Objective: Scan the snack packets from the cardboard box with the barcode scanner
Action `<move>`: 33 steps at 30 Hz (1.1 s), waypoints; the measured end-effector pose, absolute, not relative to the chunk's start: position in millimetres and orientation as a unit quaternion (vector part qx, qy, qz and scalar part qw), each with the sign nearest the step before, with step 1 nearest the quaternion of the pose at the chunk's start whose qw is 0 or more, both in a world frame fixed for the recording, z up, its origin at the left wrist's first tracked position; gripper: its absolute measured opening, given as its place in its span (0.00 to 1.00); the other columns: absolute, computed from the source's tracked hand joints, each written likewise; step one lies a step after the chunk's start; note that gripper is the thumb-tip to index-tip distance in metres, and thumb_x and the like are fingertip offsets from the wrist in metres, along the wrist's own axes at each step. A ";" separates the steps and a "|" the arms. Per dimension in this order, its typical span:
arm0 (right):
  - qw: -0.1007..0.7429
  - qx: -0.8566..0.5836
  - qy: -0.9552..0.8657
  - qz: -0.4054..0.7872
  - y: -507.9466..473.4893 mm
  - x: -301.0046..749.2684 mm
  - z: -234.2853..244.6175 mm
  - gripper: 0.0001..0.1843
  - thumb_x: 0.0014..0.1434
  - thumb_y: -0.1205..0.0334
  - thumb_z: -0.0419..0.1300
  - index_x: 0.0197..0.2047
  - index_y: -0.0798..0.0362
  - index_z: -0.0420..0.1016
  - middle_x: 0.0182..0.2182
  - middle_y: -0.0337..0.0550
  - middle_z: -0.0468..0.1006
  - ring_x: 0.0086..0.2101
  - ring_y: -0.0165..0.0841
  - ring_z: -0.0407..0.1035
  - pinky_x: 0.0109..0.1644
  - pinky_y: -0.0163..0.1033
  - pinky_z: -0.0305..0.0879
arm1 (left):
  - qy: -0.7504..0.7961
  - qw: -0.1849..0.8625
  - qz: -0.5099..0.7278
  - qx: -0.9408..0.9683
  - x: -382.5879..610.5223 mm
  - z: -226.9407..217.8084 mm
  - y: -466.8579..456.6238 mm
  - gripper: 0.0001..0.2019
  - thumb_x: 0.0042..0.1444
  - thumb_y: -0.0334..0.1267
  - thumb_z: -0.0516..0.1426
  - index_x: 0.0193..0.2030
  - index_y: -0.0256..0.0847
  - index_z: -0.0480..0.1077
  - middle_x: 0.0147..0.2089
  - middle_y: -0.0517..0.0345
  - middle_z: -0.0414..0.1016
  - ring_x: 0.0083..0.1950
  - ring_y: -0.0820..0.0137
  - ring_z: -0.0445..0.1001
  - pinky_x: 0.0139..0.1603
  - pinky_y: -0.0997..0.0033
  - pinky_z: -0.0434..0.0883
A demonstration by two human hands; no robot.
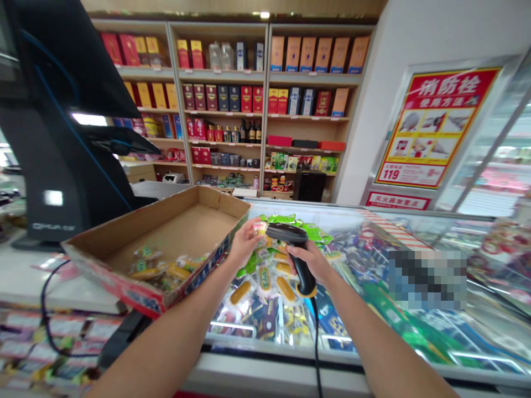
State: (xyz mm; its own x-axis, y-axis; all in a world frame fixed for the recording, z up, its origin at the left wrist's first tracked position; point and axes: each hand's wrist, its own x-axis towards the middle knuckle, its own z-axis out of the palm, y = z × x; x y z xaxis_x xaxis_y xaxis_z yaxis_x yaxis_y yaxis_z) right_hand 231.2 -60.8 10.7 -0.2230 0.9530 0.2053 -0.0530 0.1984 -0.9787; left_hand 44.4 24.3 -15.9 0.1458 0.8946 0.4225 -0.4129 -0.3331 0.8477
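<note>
My right hand (312, 262) is wrapped round the grip of a black barcode scanner (292, 243), whose head points left. Just in front of the scanner's head, my left hand (244, 243) pinches a small wrapped snack packet (260, 226). Both hands hover above a glass-topped freezer (373, 260) filled with packaged ice creams. To the left, an open cardboard box (166, 243) holds several yellow and green wrapped snacks at its near end. The scanner's black cable (316, 342) hangs down toward me.
A black point-of-sale terminal (62, 143) stands on the counter at the left. Wooden shelves (265, 99) of boxed goods and bottles line the back wall. A red and yellow fire poster (435, 127) hangs at the right. A blurred patch covers part of the freezer.
</note>
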 end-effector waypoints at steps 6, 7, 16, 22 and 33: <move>0.501 -0.382 -0.593 0.502 -59.9 230.9 10.5 0.14 0.50 0.50 0.65 0.26 0.52 0.71 0.16 0.38 0.72 0.15 0.29 0.65 0.20 0.35 0.62 | 0.207 0.535 0.621 0.535 45.2 -16.1 25.1 0.31 0.35 0.33 0.71 0.51 0.39 0.72 0.38 0.56 0.79 0.37 0.71 0.77 0.39 0.73 0.72; 0.502 -0.382 -0.593 0.500 -59.6 230.7 10.3 0.15 0.49 0.50 0.65 0.26 0.53 0.71 0.16 0.38 0.72 0.15 0.29 0.65 0.20 0.35 0.62 | 0.207 0.534 0.621 0.535 45.3 -16.9 25.6 0.32 0.35 0.33 0.71 0.51 0.39 0.71 0.37 0.57 0.79 0.36 0.71 0.77 0.39 0.73 0.72; 0.549 -0.412 -0.551 0.475 -52.1 238.7 11.1 0.16 0.47 0.49 0.65 0.26 0.55 0.72 0.15 0.39 0.73 0.15 0.29 0.66 0.19 0.33 0.62 | 0.245 0.466 0.655 0.542 41.6 -20.9 34.6 0.21 0.40 0.36 0.68 0.42 0.39 0.69 0.40 0.54 0.78 0.39 0.69 0.76 0.44 0.69 0.72; 0.609 -0.423 -0.495 0.452 -50.9 245.1 16.3 0.17 0.47 0.48 0.65 0.27 0.55 0.72 0.15 0.38 0.72 0.14 0.29 0.65 0.19 0.34 0.63 | 0.343 0.201 0.672 0.625 27.4 -15.8 34.8 0.12 0.50 0.33 0.59 0.44 0.40 0.72 0.45 0.51 0.75 0.48 0.64 0.74 0.52 0.62 0.72; 0.614 -0.412 -0.503 0.448 -45.7 244.6 14.3 0.17 0.47 0.48 0.65 0.26 0.55 0.72 0.14 0.39 0.73 0.14 0.30 0.66 0.18 0.35 0.61 | 0.466 -0.003 0.534 0.706 30.4 -18.4 30.1 0.21 0.49 0.24 0.53 0.50 0.38 0.73 0.61 0.41 0.67 0.62 0.53 0.68 0.64 0.51 0.66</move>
